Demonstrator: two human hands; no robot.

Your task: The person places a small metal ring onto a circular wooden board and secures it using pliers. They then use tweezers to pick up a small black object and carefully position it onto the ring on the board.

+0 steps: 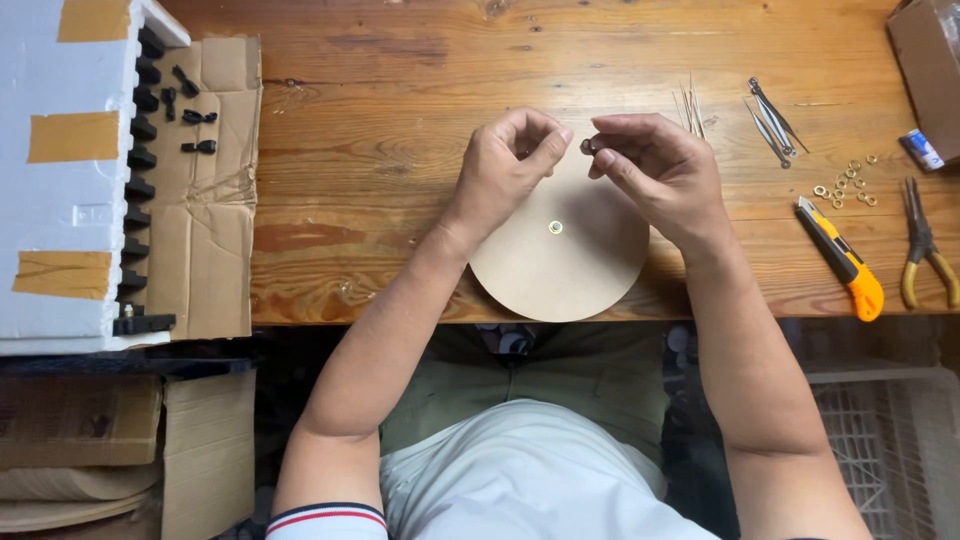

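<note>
Head view, looking straight down: both forearms reach up from the bottom of the picture and meet over a round tan disc [560,262] that lies flat on the wooden desk [380,120], its near edge poking past the desk's front. The left hand [508,165] is curled in a loose fist, thumb pressed against the bent forefinger; whether anything sits inside that pinch I cannot tell. The right hand [655,170] is bent at the wrist, fingers folded inward, and its thumb and forefinger pinch a small dark ring-shaped part [590,146], held just above the disc's far edge and right beside the left thumb tip. Below both hands, at the middle of the disc, sits a small brass-coloured eyelet [555,227], clear of the fingers. Off to the right on the desk: a bundle of thin metal pins [690,108], a scatter of brass rings [845,182], an orange utility knife [843,260] and yellow-handled pliers [925,248]. To the left, black plastic pieces [195,115] lie on a cardboard sheet [205,230].
</note>
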